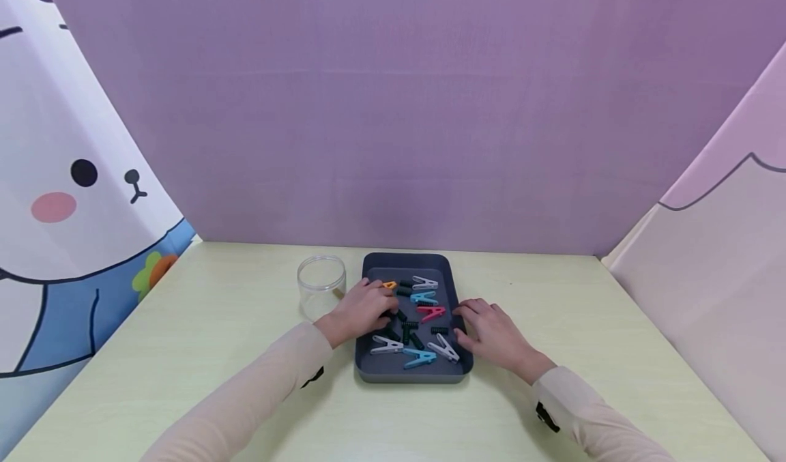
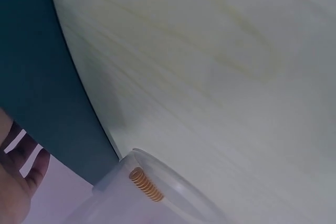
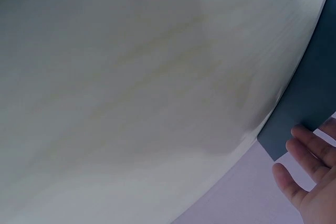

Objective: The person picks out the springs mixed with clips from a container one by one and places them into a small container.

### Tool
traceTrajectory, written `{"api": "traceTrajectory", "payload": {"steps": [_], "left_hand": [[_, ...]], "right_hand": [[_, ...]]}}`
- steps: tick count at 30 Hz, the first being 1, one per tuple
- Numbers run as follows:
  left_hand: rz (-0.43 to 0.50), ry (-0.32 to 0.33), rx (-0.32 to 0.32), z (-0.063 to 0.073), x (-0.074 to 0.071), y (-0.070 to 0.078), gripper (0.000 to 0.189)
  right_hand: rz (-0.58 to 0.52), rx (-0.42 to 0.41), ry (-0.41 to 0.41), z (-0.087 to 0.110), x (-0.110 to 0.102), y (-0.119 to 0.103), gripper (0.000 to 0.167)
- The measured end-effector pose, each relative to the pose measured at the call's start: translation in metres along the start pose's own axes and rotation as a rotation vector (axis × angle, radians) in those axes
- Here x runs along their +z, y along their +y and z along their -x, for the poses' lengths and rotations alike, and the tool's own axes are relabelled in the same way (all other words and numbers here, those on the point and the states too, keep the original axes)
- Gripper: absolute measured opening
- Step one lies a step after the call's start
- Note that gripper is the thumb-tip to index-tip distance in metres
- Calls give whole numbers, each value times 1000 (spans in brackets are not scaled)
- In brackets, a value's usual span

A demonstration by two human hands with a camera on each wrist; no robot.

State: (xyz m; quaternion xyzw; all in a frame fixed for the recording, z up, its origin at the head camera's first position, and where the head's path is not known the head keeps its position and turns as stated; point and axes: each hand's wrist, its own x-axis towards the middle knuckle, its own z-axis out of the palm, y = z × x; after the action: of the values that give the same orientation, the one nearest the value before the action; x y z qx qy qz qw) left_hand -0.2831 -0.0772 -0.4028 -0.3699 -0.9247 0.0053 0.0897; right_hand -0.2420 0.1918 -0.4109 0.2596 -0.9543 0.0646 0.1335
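A dark grey tray (image 1: pixel 408 378) holds several plastic clips: a red clip (image 1: pixel 432 312), a blue clip (image 1: pixel 420 358), a white clip (image 1: pixel 443 347) and a partly covered orange clip (image 1: pixel 389 284). Small dark coil springs (image 1: pixel 439 330) lie among them. My left hand (image 1: pixel 364 310) reaches over the tray's left side, fingers bent downward and apart; no held thing shows, though its fingertips are partly hidden. At the right rim, my right hand (image 1: pixel 493 332) has relaxed, spread fingers and nothing in its grasp. Left of the tray stands a clear jar (image 1: pixel 321 284) containing an orange-brown spring (image 2: pixel 146 184).
Both tray and jar stand on a pale yellow-green table (image 1: pixel 245 298). A purple cloth (image 1: pixel 399 121) rises behind its back edge. Printed cloths hang on either side, with a cartoon animal (image 1: pixel 80 223) on the left one.
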Motion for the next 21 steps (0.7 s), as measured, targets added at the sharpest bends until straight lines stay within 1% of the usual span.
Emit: {"api": "traceTrajectory", "payload": {"steps": [4,9,16,21], "left_hand": [[41,25,-2,2,-3,0,17],[68,65,-12,3,-6,-2,16],[78,136,-24,4,-13,-4,15],[89,163,-44,5,-22,-4,16]], "right_hand": [[1,0,3,0,1,1,34],[2,-2,6,0,1,1,34],[7,-1,8,0,2,1,34],[11,-9,13,0,2,1,34]]}}
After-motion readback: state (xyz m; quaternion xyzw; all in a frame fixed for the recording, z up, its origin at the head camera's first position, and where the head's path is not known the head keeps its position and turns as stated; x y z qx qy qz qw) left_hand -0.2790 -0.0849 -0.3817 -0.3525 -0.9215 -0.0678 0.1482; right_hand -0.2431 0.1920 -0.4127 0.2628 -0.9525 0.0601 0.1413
